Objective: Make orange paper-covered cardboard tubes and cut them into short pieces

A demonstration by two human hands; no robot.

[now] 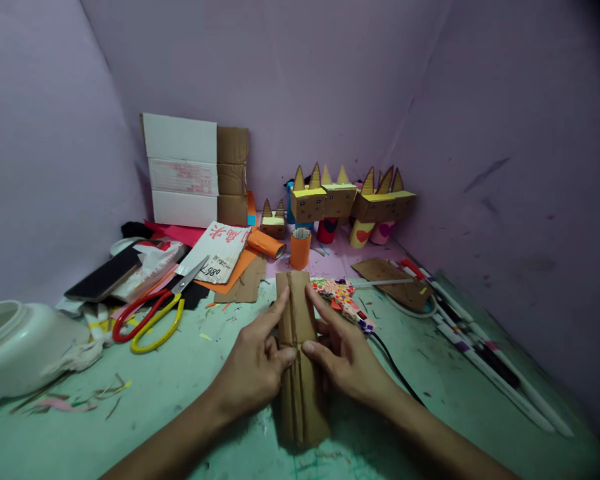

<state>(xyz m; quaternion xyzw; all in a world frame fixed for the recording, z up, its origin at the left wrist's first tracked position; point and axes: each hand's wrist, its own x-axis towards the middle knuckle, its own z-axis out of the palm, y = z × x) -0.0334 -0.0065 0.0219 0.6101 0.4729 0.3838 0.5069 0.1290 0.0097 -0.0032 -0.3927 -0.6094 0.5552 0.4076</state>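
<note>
A long folded piece of brown cardboard (297, 393) points away from me over the green tabletop, with creases or edges running down its middle. My left hand (260, 360) grips its left side, thumb on the middle and index finger along the upper part. On the right side, my right hand (347, 357) holds it the same way, thumb pressed near the centre crease. Beyond the far end of the cardboard stands an orange paper tube (301, 249). Another orange tube (267, 244) lies to its left.
Scissors (155, 310) with red and yellow handles and a white pot (35, 347) are at left. Cardboard figures with pointed ears (309, 203) stand at the back. Markers (495, 370) lie at right. A black cable (395, 367) passes beside my right hand.
</note>
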